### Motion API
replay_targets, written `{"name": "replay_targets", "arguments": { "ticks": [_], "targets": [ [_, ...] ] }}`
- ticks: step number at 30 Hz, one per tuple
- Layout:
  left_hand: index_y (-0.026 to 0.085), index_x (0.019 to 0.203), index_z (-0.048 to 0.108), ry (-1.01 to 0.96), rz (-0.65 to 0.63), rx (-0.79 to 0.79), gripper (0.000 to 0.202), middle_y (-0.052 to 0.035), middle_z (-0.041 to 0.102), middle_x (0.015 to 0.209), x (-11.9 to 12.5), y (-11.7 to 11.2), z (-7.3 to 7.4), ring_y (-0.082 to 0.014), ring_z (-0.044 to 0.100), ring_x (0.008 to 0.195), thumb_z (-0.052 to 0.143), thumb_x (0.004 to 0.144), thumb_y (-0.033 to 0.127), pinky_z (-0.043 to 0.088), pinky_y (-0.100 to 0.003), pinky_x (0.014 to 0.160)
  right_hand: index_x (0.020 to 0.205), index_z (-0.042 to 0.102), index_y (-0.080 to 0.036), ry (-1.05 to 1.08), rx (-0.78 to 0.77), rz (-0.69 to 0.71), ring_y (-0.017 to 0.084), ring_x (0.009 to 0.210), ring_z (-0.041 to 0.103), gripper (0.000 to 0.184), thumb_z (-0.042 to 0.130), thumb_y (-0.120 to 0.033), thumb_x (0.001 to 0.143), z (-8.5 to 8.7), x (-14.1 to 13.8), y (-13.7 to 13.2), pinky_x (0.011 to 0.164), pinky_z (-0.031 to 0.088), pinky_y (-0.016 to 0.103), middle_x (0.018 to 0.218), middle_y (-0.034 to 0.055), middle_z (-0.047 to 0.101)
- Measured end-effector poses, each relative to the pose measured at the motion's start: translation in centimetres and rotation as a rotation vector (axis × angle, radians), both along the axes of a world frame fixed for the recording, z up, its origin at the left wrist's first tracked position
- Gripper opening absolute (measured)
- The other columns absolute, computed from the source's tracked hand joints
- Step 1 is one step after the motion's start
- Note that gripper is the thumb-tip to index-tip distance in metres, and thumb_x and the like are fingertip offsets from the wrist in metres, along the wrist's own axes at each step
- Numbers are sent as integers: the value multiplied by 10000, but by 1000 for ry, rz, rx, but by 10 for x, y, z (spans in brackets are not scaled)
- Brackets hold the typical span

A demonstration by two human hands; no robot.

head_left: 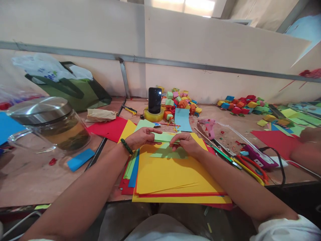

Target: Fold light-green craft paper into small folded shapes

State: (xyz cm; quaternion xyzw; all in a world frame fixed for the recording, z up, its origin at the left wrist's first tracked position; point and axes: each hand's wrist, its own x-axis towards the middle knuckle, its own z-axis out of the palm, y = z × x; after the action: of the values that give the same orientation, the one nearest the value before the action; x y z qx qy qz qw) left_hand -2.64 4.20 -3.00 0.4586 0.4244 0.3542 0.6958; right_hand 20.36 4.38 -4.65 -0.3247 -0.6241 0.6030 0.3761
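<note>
My left hand [142, 136] and my right hand [185, 143] both pinch a folded light green paper strip [164, 136] held just above a stack of yellow paper [165, 174]. The left fingers close on its left end, the right fingers on its right end. Another light green sheet [167, 152] lies flat under the strip on the yellow stack. A dark bead bracelet [126, 146] circles my left wrist. Red, blue and green sheets stick out from under the stack at the left.
A glass jar with a metal lid [47, 125] stands at left, a green bag [75, 88] behind it. A phone [154, 100] stands on a tape roll before a pile of folded paper cubes [182, 102]. Glue gun [209, 126], scissors [247, 165], another person's arm [307, 147] at right.
</note>
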Motion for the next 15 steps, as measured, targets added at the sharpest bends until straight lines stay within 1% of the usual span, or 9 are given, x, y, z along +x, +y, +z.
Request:
{"name": "replay_targets", "arguments": {
  "ticks": [3,5,7,9,11,15],
  "targets": [
    [123,1011,702,-4,-9,-5,437,-88,748,814,-1,-1,-2,-170,723,663,830,597,173,530,-204,612,613,712,-175,-44,44,3,113,500,620,248,474,-141,553,0,1,0,545,515,239,652,4,672],
    [126,1002,701,-6,-52,-30,429,-97,754,824,-1,-1,-3,-177,727,680,835,603,210,530,-200,605,614,711,-175,-60,69,-6,112,486,609,250,471,-142,555,-1,1,1,533,507,241,634,3,662],
    [127,953,709,-5,-102,-54,394,-99,758,811,0,-1,-4,-181,728,680,842,598,234,529,-194,586,609,710,-177,-63,91,-12,110,477,598,257,463,-150,549,-2,2,2,520,499,240,619,0,657],
    [129,890,717,-4,-128,-57,332,-95,759,792,0,-1,-5,-175,726,669,841,597,223,527,-186,576,600,711,-180,-76,112,-8,107,472,590,269,450,-159,542,-3,1,3,507,487,233,611,-2,656],
    [130,843,718,-5,-125,-48,272,-87,759,778,-1,1,-5,-166,723,659,832,604,190,525,-179,574,592,711,-180,-96,131,1,106,467,586,270,445,-165,543,-3,1,3,496,474,225,609,2,661],
    [125,833,718,-5,-97,-48,249,-80,755,761,-2,2,-7,-161,721,651,812,604,139,521,-178,574,599,717,-174,-134,156,18,108,462,590,280,442,-170,545,-3,2,3,495,465,226,623,12,673]
  ]
}}
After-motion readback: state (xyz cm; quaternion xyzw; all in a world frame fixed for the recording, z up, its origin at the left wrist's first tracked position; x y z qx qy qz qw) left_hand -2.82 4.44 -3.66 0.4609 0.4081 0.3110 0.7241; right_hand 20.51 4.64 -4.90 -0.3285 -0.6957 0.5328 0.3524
